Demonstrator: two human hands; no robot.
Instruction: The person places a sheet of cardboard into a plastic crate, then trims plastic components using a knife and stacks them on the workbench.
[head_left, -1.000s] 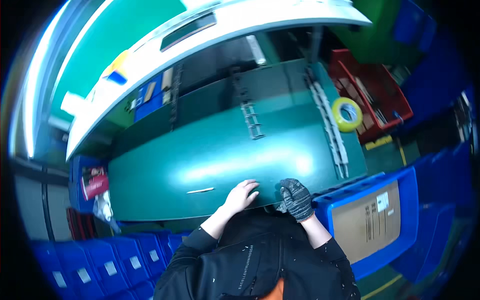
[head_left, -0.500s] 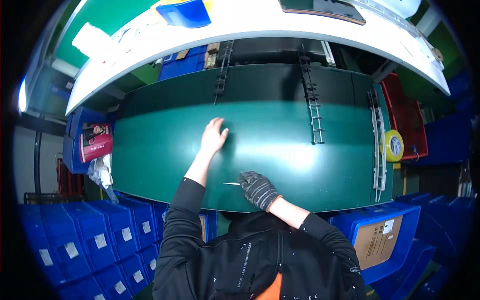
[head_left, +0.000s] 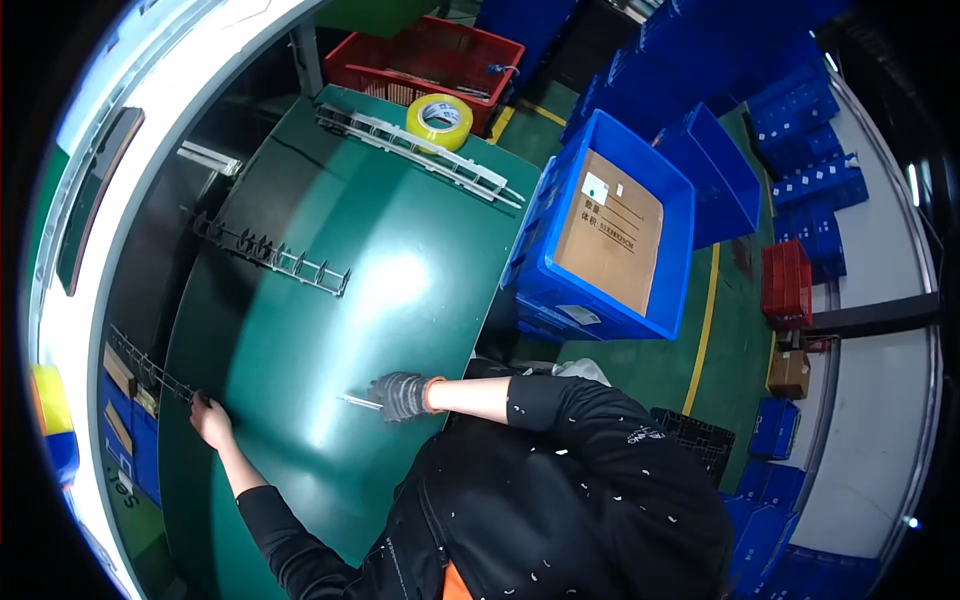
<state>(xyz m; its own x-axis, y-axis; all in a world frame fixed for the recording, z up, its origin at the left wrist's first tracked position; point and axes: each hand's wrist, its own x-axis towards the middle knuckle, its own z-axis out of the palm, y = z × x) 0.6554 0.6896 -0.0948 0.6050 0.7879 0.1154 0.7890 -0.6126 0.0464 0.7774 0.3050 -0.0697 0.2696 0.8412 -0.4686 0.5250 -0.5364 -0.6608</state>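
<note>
My bare left hand (head_left: 210, 422) is at the far edge of the green table (head_left: 290, 350), its fingers closed on the near end of a slim, dark ladder-like metal strip (head_left: 150, 370). My right hand (head_left: 402, 397), in a grey striped glove, is closed around a thin silver pointed tool (head_left: 361, 402) near the table's front edge. Only the tool's tip end shows; the glove hides the rest. A second ladder-like strip (head_left: 290, 262), with dark pieces along it, lies farther right on the table. Paler strips (head_left: 420, 155) lie along the table's right end.
A roll of yellow tape (head_left: 440, 122) sits beside the paler strips. Beyond the table end stands a red crate (head_left: 425, 62). A blue bin (head_left: 675, 235) with a cardboard sheet (head_left: 610, 240) adjoins the front right edge. A white shelf (head_left: 85, 310) runs along the far side.
The view has swung to the right. My left hand has gone from above the table to the end of the dark strip and closed there. My right hand still holds the pointed tool.
</note>
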